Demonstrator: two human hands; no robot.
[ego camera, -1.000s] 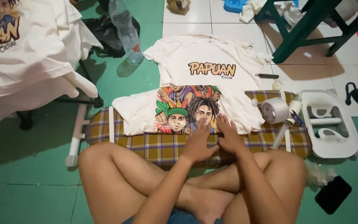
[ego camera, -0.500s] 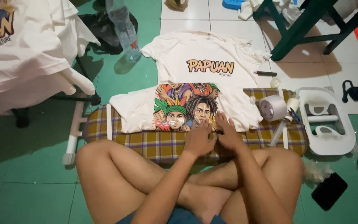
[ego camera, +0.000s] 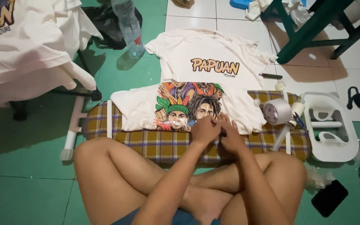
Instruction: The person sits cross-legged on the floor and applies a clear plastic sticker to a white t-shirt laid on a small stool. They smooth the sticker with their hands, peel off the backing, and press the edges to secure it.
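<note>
A white T-shirt (ego camera: 138,110) with a colourful print of faces (ego camera: 186,106) lies folded across a yellow plaid ironing board (ego camera: 146,143) on the floor. I sit cross-legged behind the board. My left hand (ego camera: 205,130) and my right hand (ego camera: 232,135) meet at the shirt's near edge, just right of the print's bottom. Both have their fingers curled down onto the cloth there, and they touch each other. What the fingertips pinch is hidden under the knuckles.
A second white T-shirt (ego camera: 188,48) with orange lettering lies on the floor beyond the board. A tape roll (ego camera: 276,111) and a white plastic stand (ego camera: 330,125) sit at the right. A plastic bottle (ego camera: 126,25), table legs (ego camera: 309,33), a marker (ego camera: 270,76) and a dark phone (ego camera: 329,198) lie around.
My fingers, which pointed up over the print a second ago, have curled down onto the shirt's near edge. The hands stay close together in the same spot.
</note>
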